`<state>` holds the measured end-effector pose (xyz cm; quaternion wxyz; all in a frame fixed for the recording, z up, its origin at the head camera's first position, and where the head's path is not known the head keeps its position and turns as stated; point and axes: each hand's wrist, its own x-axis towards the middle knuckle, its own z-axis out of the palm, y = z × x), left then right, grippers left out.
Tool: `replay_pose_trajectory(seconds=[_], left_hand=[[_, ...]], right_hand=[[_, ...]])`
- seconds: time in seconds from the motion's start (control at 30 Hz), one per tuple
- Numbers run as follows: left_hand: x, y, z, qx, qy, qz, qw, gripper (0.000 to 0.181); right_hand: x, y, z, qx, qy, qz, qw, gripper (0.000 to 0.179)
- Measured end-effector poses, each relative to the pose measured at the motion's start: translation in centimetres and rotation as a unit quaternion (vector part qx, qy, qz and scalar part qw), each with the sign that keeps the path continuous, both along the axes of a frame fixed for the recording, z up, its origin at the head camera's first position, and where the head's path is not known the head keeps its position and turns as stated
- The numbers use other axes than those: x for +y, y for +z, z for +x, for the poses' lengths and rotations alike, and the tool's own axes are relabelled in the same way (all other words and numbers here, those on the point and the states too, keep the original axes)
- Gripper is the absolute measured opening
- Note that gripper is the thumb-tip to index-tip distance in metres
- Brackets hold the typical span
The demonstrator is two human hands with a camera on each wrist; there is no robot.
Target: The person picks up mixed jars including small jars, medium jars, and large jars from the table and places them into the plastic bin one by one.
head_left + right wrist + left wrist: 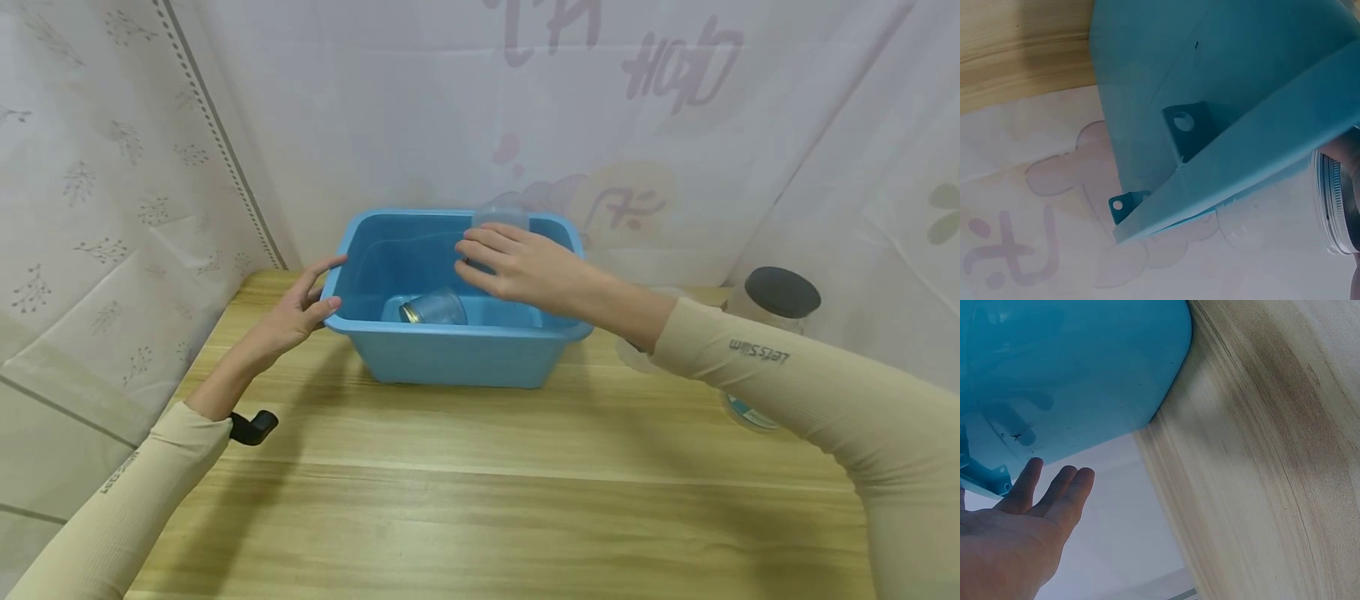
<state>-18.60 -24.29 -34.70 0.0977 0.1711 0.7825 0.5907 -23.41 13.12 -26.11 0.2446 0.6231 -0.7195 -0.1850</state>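
In the head view a blue plastic tub (457,358) stands on the table. A clear jar with a gold lid (442,308) lies on its side inside it. Over the tub's right part, my right hand (517,267) grips another clear jar (501,217) from above. The right wrist view shows my fingers on that jar's silvery metal lid (1335,203), its clear body beyond the tub's rim. My left hand (292,312) touches the tub's left rim with thumb and index finger. In the left wrist view its other fingers (1069,497) extend straight beneath the rim.
At the right stands a large clear jar with a dark lid (783,292), partly hidden by my right sleeve. Another clear object (636,356) shows behind the right forearm. Printed cloth (420,100) hangs behind the wooden table (465,517).
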Motion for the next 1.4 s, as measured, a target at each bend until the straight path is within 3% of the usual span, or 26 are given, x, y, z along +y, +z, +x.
replay_pose_trajectory(seconds=[0.47,0.7,1.0,1.4], left_hand=[[-0.1,-0.1,-0.1,0.005,0.002,-0.005,1.0000,0.063],[-0.1,-0.2,-0.1,0.006,0.001,-0.009,0.9999,0.063],[0.0,0.0,-0.1,0.010,0.002,-0.017,0.9998,0.063],[0.1,0.2,0.0,-0.001,0.000,0.001,1.0000,0.064]], right_hand=[[-0.7,-0.3,0.1,0.017,-0.032,0.034,0.9987,0.058],[-0.7,0.0,0.3,-0.012,-0.076,0.092,0.9927,0.114],[-0.3,0.8,0.3,-0.049,-0.077,0.077,0.9929,0.135],[0.5,1.5,0.0,-0.077,-0.107,0.076,0.9883,0.133]])
